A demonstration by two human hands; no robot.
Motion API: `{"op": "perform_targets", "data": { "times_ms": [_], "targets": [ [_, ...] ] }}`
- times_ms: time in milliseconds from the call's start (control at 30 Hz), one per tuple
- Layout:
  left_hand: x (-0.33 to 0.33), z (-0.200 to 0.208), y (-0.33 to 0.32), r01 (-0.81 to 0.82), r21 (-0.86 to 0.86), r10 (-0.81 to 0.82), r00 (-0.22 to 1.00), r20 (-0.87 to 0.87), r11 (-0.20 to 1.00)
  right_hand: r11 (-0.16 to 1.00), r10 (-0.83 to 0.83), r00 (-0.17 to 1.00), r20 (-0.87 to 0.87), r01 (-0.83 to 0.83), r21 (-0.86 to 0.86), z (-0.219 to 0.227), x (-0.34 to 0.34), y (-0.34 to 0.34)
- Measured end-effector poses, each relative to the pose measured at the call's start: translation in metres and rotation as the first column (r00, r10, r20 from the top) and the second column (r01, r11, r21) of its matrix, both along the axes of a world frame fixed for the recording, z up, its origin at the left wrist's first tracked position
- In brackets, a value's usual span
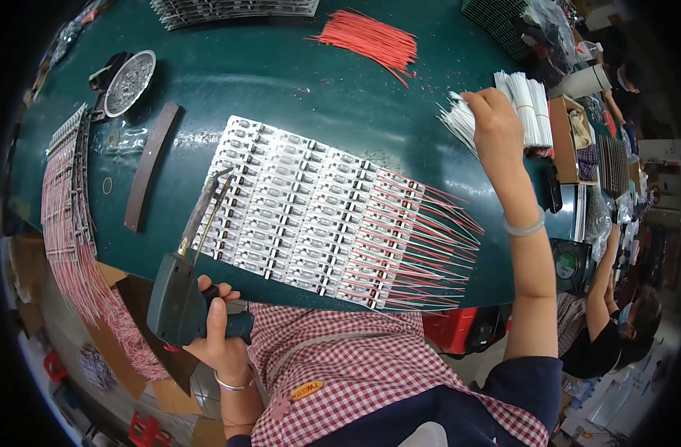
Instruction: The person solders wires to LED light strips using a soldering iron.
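My left hand (219, 337) is wrapped round the grip of a dark green soldering gun (170, 298). The gun's metal tip reaches over the left edge of a white panel of circuit boards (288, 205), which lies slanted in front of me. Red and white wires (448, 249) are attached along the panel's right-hand column and fan out to the right. My right hand (497, 128) is at a loose pile of white wires (457, 125), its fingers pinched at their upper ends. How many wires sit between the fingertips is hidden.
Red wires (370, 41) lie at the far middle of the green table (228, 56). Bundled white wires (530, 112) lie right of my right hand. A metal bowl (129, 83), a brown bar (152, 167) and stacked wired boards (64, 186) stand left. People work at the right.
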State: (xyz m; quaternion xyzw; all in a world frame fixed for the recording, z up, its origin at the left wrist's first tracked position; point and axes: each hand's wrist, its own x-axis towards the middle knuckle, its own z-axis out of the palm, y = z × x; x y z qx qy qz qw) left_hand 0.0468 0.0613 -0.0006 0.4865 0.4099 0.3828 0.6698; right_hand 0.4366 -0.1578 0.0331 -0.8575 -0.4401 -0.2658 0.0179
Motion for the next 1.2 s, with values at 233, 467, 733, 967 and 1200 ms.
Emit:
{"op": "perform_targets", "data": {
  "times_ms": [233,467,733,967,1200],
  "targets": [
    [0.004,0.023,-0.003,0.139,0.025,-0.141,0.987,0.072,0.99,0.838,0.291,0.952,0.094,-0.206,-0.506,0.001,-0.055,0.083],
    [0.012,0.03,-0.008,0.179,-0.028,-0.177,0.981,0.077,0.983,0.831,0.235,0.972,-0.022,-0.213,-0.514,-0.001,-0.064,0.09],
    [0.028,0.011,-0.004,0.356,0.116,-0.33,0.924,-0.194,0.927,0.908,0.41,0.793,-0.452,-0.308,0.284,-0.032,-0.115,0.086],
    [0.043,0.021,-0.008,0.407,0.019,-0.373,0.854,-0.364,0.913,0.913,0.399,0.835,-0.378,-0.326,0.246,-0.036,-0.125,0.09],
    [0.057,0.019,-0.004,0.486,0.254,-0.384,0.849,-0.362,0.836,0.906,0.421,0.827,-0.371,-0.371,0.203,-0.038,-0.124,0.09]
  ]
}}
